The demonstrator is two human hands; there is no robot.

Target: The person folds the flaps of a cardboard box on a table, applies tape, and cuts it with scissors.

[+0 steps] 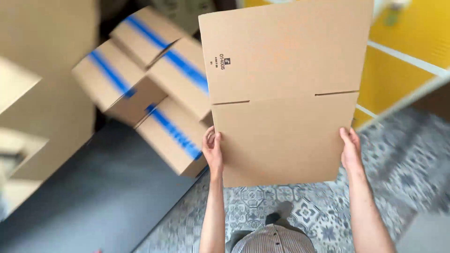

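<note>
From my remote seat I see one flattened cardboard box point(283, 89) held up in front of the head camera, and I'll place everything else against it. My left hand point(213, 151) grips its lower left edge, fingers wrapped round the rim with the thumb side on the near face; my right hand point(351, 150) is closed the same way on the lower right edge, so both hands are clamped on the sheet and it hangs upright, tilted a little, well clear of the floor. I judge the work to be at an early stage: the box is still fully flat, its flap slits and crease line plain across the middle, no side opened out, no flap folded, no tape on it. Opening it into shape is all still to come, as far as this view shows. Counting: one flat box in hand, two hands on it. Behind its left edge stands a stack of taped cartons with blue tape point(154, 84); I make out four, though motion blur makes the count unsure. Further left of the box is a blurred pale cardboard mass point(33, 93) that I cannot count. Below the box lies patterned tile floor point(290, 206), a dark grey mat point(103, 197) to its lower left, and yellow panels point(398, 61) to its right.
</note>
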